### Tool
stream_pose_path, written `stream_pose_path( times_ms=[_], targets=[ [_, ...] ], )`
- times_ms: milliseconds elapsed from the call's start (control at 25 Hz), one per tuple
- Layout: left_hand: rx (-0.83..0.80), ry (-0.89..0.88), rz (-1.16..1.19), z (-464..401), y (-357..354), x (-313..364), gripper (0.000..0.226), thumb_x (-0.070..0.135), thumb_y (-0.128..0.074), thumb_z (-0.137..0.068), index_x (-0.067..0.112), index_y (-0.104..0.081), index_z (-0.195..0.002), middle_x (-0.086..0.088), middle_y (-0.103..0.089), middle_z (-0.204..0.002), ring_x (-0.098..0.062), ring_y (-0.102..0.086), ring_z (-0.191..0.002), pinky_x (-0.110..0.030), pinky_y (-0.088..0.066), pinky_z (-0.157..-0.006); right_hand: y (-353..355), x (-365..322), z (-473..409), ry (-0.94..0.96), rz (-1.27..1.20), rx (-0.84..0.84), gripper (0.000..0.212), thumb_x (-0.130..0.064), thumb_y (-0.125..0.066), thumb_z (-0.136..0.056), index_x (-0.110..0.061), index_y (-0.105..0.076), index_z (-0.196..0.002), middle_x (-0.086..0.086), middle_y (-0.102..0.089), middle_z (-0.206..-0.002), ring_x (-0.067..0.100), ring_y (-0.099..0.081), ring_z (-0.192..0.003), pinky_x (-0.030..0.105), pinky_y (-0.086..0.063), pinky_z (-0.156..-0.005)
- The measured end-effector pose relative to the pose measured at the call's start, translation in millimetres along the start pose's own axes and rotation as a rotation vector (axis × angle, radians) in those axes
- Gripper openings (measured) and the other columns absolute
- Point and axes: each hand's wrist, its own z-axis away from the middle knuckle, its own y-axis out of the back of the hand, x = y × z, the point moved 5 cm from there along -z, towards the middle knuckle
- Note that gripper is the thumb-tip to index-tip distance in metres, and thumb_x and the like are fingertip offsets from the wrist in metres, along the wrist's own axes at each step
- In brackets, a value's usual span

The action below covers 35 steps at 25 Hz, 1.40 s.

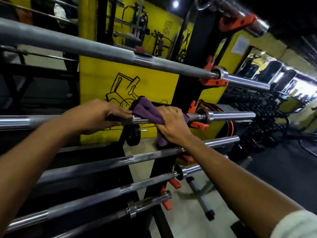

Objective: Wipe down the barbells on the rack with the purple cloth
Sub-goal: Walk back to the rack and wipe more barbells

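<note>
Several steel barbells lie across a black rack [187, 86] with orange hooks. My left hand [101, 115] grips the middle barbell [229, 115] just left of the purple cloth [147, 112]. My right hand [173, 124] wraps the cloth round the same bar, close to its collar. A tail of cloth hangs below my right wrist. The bar under the cloth is hidden.
A thicker knurled barbell [85, 43] runs above, and a chrome bar end [248, 19] sits at the top right. Three more barbells [106, 164] lie below my arms. A yellow wall panel [130, 86] and weight plates [133, 134] stand behind. A dumbbell rack [260, 117] is at the right.
</note>
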Motion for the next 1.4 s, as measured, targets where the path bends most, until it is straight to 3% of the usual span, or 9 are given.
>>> stream_pose_path(
  times_ms=[200, 400, 560, 680, 840, 1000, 1160, 1240, 1400],
  targets=[
    [0.067, 0.096, 0.026, 8.8, 2.4, 6.6, 0.046, 0.035, -0.07, -0.085, 0.046, -0.059, -0.128, 0.03, -0.055, -0.131, 0.001, -0.056, -0.121, -0.037, -0.051, -0.103, 7.1, 82.9, 22.6, -0.285, 0.037, -0.015, 0.064, -0.058, -0.03, -0.085, -0.018, -0.058, -0.127, 0.003, -0.061, -0.116, 0.028, -0.053, -0.116, 0.053, -0.031, -0.106],
    [0.093, 0.154, 0.019, 12.0, 0.8, 16.3, 0.042, 0.04, -0.066, -0.084, 0.046, -0.061, -0.126, 0.029, -0.058, -0.128, 0.005, -0.058, -0.118, -0.035, -0.053, -0.099, -19.1, 20.2, 34.8, -0.47, -0.332, 0.244, 0.058, -0.047, -0.035, -0.091, -0.015, -0.059, -0.132, 0.007, -0.058, -0.137, 0.026, -0.042, -0.139, 0.06, -0.009, -0.122],
    [0.043, 0.179, 0.031, 13.2, 1.9, 18.4, 0.043, 0.029, -0.068, -0.088, 0.039, -0.063, -0.129, 0.028, -0.056, -0.133, 0.006, -0.054, -0.122, -0.033, -0.051, -0.101, -23.7, -31.0, 81.6, -0.462, -0.871, 0.343, 0.046, -0.039, -0.042, -0.099, -0.036, -0.043, -0.144, -0.011, -0.045, -0.15, 0.008, -0.031, -0.146, 0.034, -0.023, -0.121],
    [-0.025, 0.137, 0.008, 11.7, 2.9, 16.3, 0.054, 0.015, -0.072, -0.09, 0.038, -0.057, -0.136, 0.025, -0.053, -0.139, 0.004, -0.05, -0.128, -0.03, -0.045, -0.107, -43.1, -44.9, 123.7, -0.973, -1.509, 0.462, 0.021, -0.036, -0.049, -0.103, -0.032, -0.061, -0.12, -0.002, -0.067, -0.118, 0.017, -0.061, -0.115, 0.028, -0.048, -0.091],
    [-0.224, 0.008, -0.107, 14.3, 4.9, 7.0, 0.07, 0.014, -0.067, -0.093, 0.044, -0.036, -0.148, 0.027, -0.034, -0.153, 0.006, -0.035, -0.139, -0.022, -0.031, -0.116, -73.9, -58.6, 142.3, -1.618, -2.122, 0.56, 0.049, -0.06, -0.055, -0.09, -0.019, -0.072, -0.11, 0.006, -0.078, -0.085, 0.029, -0.063, -0.105, 0.044, -0.048, -0.1],
    [-0.311, -0.133, -0.148, 27.7, 8.3, -10.9, 0.073, 0.014, -0.059, -0.098, 0.042, -0.023, -0.155, 0.028, -0.017, -0.16, 0.004, -0.023, -0.146, -0.029, -0.031, -0.118, -56.5, -16.0, 94.7, -1.556, -1.976, 0.989, 0.049, -0.064, -0.044, -0.094, -0.021, -0.066, -0.088, 0.0, -0.074, -0.068, 0.022, -0.065, -0.086, 0.029, -0.05, -0.076],
    [-0.217, -0.212, -0.093, 36.8, 9.5, -17.1, 0.074, 0.009, -0.061, -0.096, 0.04, -0.027, -0.154, 0.024, -0.022, -0.16, 0.002, -0.027, -0.145, -0.028, -0.036, -0.115, -41.2, 44.5, 28.6, -1.664, -1.522, 1.115, 0.031, -0.029, -0.044, -0.098, -0.008, -0.052, -0.078, 0.013, -0.052, -0.075, 0.027, -0.057, -0.071, 0.017, -0.049, -0.061],
    [-0.175, -0.22, -0.066, 35.0, 9.6, -16.2, 0.071, 0.008, -0.062, -0.095, 0.038, -0.032, -0.152, 0.022, -0.027, -0.158, 0.002, -0.029, -0.143, -0.029, -0.036, -0.115, -27.8, 32.9, 15.9, -1.621, -1.647, 1.34, 0.039, -0.019, -0.034, -0.109, -0.01, -0.04, -0.071, 0.009, -0.044, -0.068, 0.015, -0.046, -0.061, 0.009, -0.042, -0.048],
    [-0.19, -0.207, -0.043, 30.4, 5.3, -15.0, 0.067, 0.008, -0.058, -0.098, 0.037, -0.03, -0.152, 0.024, -0.025, -0.157, -0.002, -0.028, -0.145, -0.033, -0.038, -0.115, -53.5, -45.9, -0.2, -1.572, -1.682, 1.206, 0.047, -0.046, -0.04, -0.103, -0.014, -0.055, -0.073, -0.003, -0.057, -0.05, 0.01, -0.058, -0.048, 0.021, -0.05, -0.055]
  ],
)
